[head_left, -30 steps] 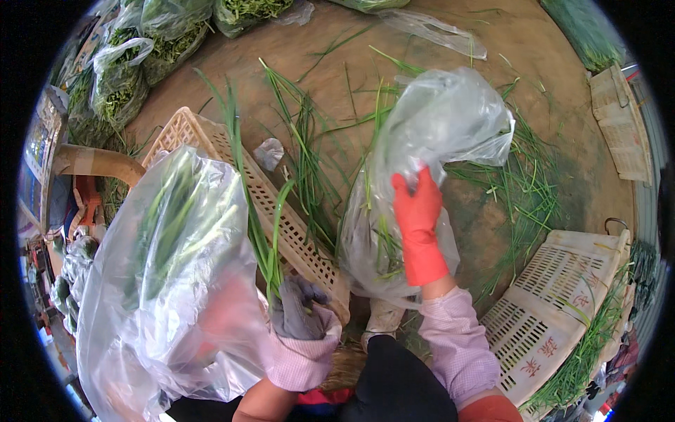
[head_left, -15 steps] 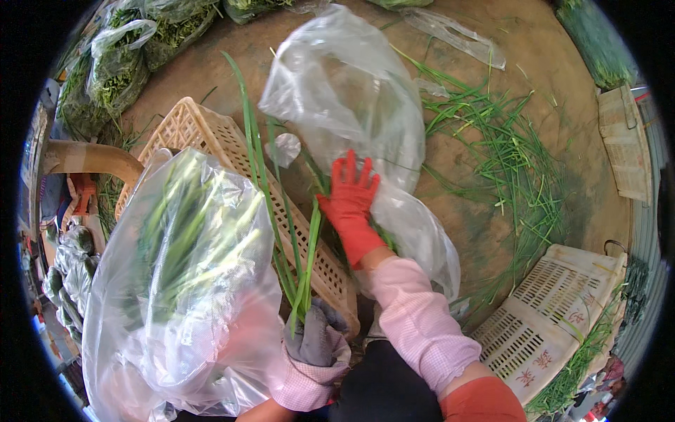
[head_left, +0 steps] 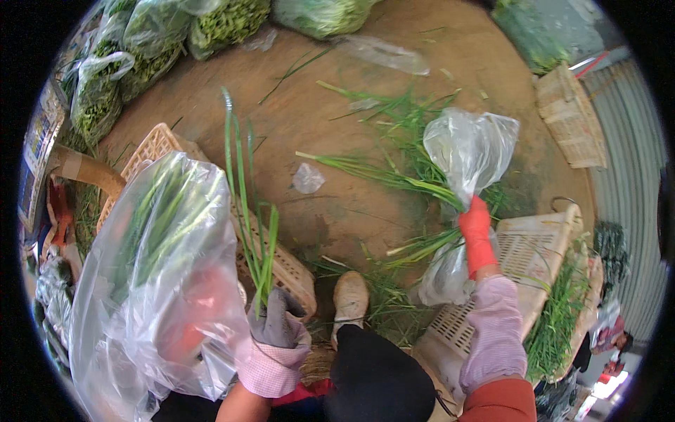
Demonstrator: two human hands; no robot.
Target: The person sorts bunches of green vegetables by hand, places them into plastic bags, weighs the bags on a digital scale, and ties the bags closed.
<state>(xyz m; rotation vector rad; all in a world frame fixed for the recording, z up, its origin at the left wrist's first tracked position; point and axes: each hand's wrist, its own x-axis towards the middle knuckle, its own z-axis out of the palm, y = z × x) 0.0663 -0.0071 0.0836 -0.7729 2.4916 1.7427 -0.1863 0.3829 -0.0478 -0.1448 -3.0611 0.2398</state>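
My left hand (head_left: 275, 322), in a grey glove, closes round a few long green leafy stalks (head_left: 264, 271) that point up and away from me. Beside it on the left lies a big clear plastic bag (head_left: 98, 330) full of green stalks with pale ends; something reddish shows through its film. My right hand (head_left: 476, 228), in a red rubber glove, is out to the right and clenched on a crumpled clear plastic bag (head_left: 470, 148), which bulges out above and below the fist. Loose green stalks (head_left: 394, 176) lie against this fist; whether it also grips some, I cannot tell.
A tan plastic crate (head_left: 292, 285) stands under the filled bag. Another crate (head_left: 541, 239) sits at the right, with cut greens (head_left: 559, 320) beside it. Bagged leafy greens (head_left: 228, 28) line the far left. A shoe (head_left: 350, 299) and a plastic scrap (head_left: 308, 178) are on the floor.
My right hand was spread over the clear bag in the middle; now it has closed on the bag and carried it right. The left hand keeps its stalks. The view has shifted.
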